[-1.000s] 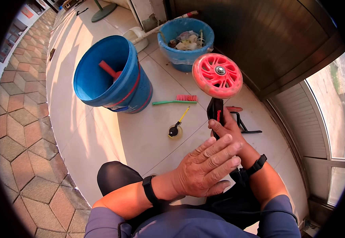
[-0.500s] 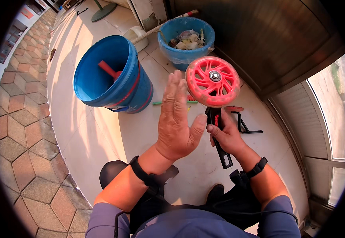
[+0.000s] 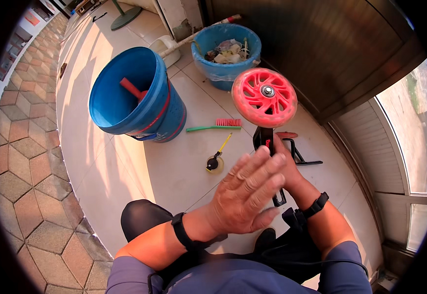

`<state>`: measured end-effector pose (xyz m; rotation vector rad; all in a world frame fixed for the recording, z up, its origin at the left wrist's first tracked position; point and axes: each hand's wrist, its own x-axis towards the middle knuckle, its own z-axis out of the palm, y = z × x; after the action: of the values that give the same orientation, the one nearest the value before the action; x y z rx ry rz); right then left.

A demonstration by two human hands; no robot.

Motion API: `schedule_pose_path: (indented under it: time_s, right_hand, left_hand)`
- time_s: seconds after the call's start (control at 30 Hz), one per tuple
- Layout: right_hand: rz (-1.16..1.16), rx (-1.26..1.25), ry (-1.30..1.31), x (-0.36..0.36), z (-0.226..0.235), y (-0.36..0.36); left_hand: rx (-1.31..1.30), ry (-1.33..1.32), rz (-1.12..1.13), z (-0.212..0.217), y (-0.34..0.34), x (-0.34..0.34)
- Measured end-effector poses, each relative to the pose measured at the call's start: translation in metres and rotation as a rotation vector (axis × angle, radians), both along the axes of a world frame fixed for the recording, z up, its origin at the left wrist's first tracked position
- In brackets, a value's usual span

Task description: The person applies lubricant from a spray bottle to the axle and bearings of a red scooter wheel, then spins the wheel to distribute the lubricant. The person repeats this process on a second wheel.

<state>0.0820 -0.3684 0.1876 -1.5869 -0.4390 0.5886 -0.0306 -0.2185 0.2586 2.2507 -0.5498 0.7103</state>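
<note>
A bicycle training wheel, with a red spoked wheel [image 3: 264, 105] on a black metal bracket, stands upright in my right hand [image 3: 293, 171], which is closed round the bracket below the wheel. Slightly nearer, my left hand [image 3: 248, 193] is stretched out with its fingers spread, overlapping the bracket in view and hiding part of it and of my right fingers. Below the left fingers the slotted end of the bracket peeks out. Whether the left hand touches it I cannot tell. Behind my right hand, a similar black bracket [image 3: 307, 162] with a red wheel lies on the floor.
A blue bucket [image 3: 174, 110] with a red handle inside stands at left. Behind it sits a blue basin [image 3: 201, 59] of rubbish. A green-and-red brush [image 3: 228, 123] and a small black-and-yellow tool [image 3: 215, 162] lie on the tiles. A dark metal door panel [image 3: 316, 54] bounds the right.
My left hand has come down and to the right, from beside the wheel to in front of the bracket. The brush and the black-and-yellow tool now show fully. The right hand keeps its grip.
</note>
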Motion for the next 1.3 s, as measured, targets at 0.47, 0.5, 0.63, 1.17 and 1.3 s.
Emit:
schedule_pose_path:
  time_s: [0.47, 0.5, 0.63, 1.17, 1.3]
  right_hand:
    - [-0.011, 0.003, 0.235, -0.001, 0.0, -0.003]
    - [-0.022, -0.016, 0.196, 0.0, -0.01, -0.004]
    - [-0.017, -0.016, 0.18, 0.003, -0.001, -0.006]
    - [0.008, 0.004, 0.143, 0.001, -0.002, 0.003]
    - [-0.033, 0.057, 0.186, -0.001, 0.005, -0.007]
  left_hand:
    - [-0.087, -0.052, 0.252, -0.018, 0.014, 0.044]
    - [-0.115, 0.033, 0.046, -0.016, -0.004, 0.022]
    - [0.023, -0.117, 0.131, -0.019, 0.01, 0.017]
    - [0.034, -0.026, -0.022, -0.015, -0.007, 0.006]
    - [-0.025, -0.093, 0.296, -0.017, 0.042, 0.05]
